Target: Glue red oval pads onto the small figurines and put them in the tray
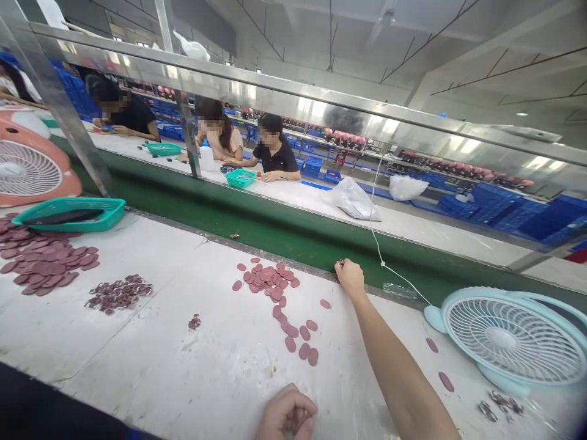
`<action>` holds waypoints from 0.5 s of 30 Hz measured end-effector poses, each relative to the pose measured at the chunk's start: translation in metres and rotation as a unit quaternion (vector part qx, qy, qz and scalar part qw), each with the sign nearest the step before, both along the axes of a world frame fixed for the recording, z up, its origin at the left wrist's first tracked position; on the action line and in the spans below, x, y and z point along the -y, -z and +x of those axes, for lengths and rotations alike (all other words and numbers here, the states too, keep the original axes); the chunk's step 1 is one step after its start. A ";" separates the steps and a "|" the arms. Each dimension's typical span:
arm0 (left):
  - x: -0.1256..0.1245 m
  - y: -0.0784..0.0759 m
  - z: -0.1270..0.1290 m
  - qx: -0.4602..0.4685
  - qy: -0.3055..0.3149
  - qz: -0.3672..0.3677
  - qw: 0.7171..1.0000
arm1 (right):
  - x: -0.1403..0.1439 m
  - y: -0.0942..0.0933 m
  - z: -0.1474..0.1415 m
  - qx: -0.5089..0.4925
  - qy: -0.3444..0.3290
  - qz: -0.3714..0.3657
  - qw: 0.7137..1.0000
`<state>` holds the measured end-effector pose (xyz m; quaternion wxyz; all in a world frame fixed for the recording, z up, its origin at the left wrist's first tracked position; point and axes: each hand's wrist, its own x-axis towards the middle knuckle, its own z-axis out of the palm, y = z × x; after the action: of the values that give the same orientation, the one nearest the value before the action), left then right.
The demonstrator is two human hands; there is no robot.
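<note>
My right hand (351, 278) reaches out to the near edge of the green conveyor belt (284, 229). Its fingers are closed, with a small dark bit showing at the fingertips, too small to name. Close by on the left lies a loose spread of flat maroon oval pieces (266, 278), trailing towards me. My left hand (288, 412) rests low at the table's front, fingers curled inward; anything inside them is hidden. A little clump of dark reddish-brown bits (194, 322) lies to its upper left, and a larger heap of similar bits (120, 293) farther left.
A big pile of maroon ovals (46, 263) and a teal basket (110, 220) occupy the left, beside a pink fan (27, 162). A light-blue fan (509, 339) stands right, its white cord (376, 244) hanging across the belt. Several people sit across the belt.
</note>
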<state>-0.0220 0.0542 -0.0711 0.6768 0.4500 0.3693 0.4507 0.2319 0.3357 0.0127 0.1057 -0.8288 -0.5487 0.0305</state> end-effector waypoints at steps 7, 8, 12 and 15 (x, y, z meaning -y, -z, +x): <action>0.000 -0.021 -0.007 0.049 0.017 -0.060 0.997 | 0.080 0.003 -0.012 -0.042 -0.011 0.011 0.999; -0.002 -0.026 -0.012 0.060 0.021 -0.079 0.995 | 0.099 0.006 -0.015 -0.050 -0.016 0.010 0.999; -0.028 -0.056 -0.038 0.089 0.002 -0.118 0.989 | 0.174 0.021 -0.023 -0.082 -0.044 0.005 0.996; -0.071 -0.079 -0.054 0.069 -0.033 -0.101 0.992 | 0.209 0.035 -0.016 -0.109 -0.065 -0.003 0.992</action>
<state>-0.0759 0.1253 0.0082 0.7276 0.3344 0.3799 0.4631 0.2155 0.1263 -0.0222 0.1601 -0.7832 -0.5867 0.1290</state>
